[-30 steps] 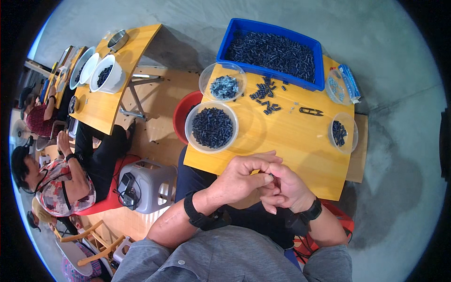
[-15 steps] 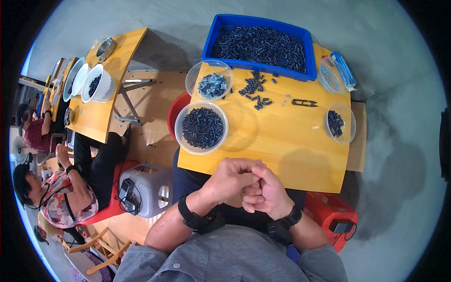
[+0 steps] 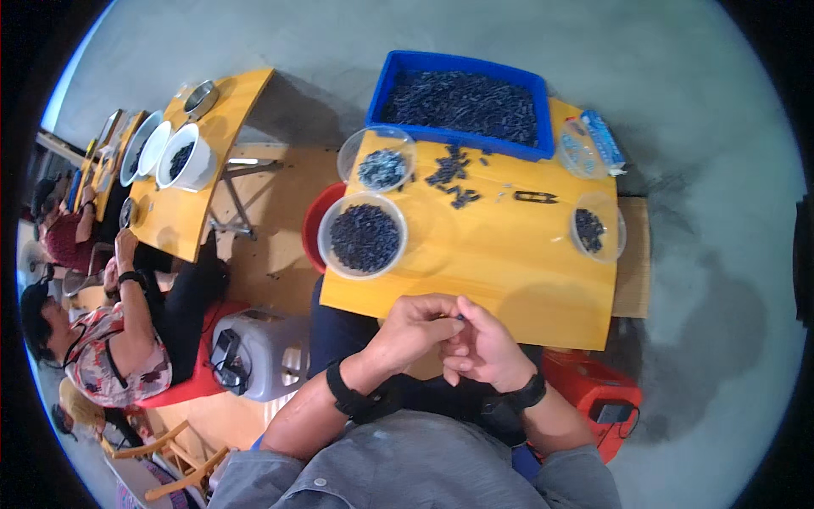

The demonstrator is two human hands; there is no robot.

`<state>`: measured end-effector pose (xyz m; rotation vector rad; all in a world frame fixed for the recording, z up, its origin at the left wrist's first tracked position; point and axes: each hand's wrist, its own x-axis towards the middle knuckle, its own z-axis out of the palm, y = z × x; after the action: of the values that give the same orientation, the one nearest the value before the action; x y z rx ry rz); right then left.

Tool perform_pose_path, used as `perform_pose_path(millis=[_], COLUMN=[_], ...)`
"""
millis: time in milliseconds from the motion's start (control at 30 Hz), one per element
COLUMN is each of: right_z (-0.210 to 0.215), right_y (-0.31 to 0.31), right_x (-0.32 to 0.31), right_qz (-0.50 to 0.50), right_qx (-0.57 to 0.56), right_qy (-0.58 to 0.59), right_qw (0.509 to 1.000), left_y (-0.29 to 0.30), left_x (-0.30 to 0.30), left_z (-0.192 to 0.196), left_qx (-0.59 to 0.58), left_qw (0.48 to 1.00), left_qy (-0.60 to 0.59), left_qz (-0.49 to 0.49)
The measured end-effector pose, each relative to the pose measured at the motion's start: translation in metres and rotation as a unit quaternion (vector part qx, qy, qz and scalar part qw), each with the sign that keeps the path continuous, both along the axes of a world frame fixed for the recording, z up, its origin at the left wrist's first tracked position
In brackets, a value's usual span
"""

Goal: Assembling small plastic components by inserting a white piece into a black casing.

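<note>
My two hands meet in front of the table's near edge, over my lap. My left hand point(image 3: 415, 329) pinches with thumb and forefinger toward the right one. Between the fingertips a tiny bit of a small dark piece point(image 3: 460, 318) shows; most of it is hidden. My right hand point(image 3: 490, 349) has its thumb against the piece and its other fingers curled. Nearest to them on the yellow table point(image 3: 475, 284) is a round clear tub point(image 3: 326, 265) full of short dark cylindrical pieces. Loose dark pieces point(image 3: 449, 170) lie in a pile farther back.
A blue tray point(image 3: 543, 110) heaped with dark pieces stands at the back. Black thread snips point(image 3: 535, 197) lie near a tub point(image 3: 617, 222) of dark pieces. Another tub point(image 3: 343, 159) holds pale blue bits. A seated person point(image 3: 119, 356) works at a table on the left.
My fingers have loosened a little, and the small dark piece now shows between them. The view has shifted slightly. The person at left has raised a hand.
</note>
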<state>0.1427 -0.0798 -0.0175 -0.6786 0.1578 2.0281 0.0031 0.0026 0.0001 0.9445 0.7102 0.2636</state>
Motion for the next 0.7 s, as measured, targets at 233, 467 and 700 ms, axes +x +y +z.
perform_pose_path(millis=[233,467,700], right_z=[-0.008,0.012,-0.013], right_y=[-0.011,0.0,0.003], right_x=[0.052,0.175,0.199], right_qz=[-0.076,-0.162,-0.154], right_qx=[0.01,-0.045,-0.056], right_qy=[-0.386,-0.733,-0.842], right_qw=[0.919,0.659,0.514], left_y=[-0.016,-0.005,-0.025], left_x=[-0.012,-0.037,-0.053], left_z=[-0.012,0.081,0.14], left_qx=[0.076,0.272,0.26], left_qw=[0.995,0.929,0.826], left_qy=[-0.046,-0.248,-0.485], left_qz=[0.051,-0.033,-0.119])
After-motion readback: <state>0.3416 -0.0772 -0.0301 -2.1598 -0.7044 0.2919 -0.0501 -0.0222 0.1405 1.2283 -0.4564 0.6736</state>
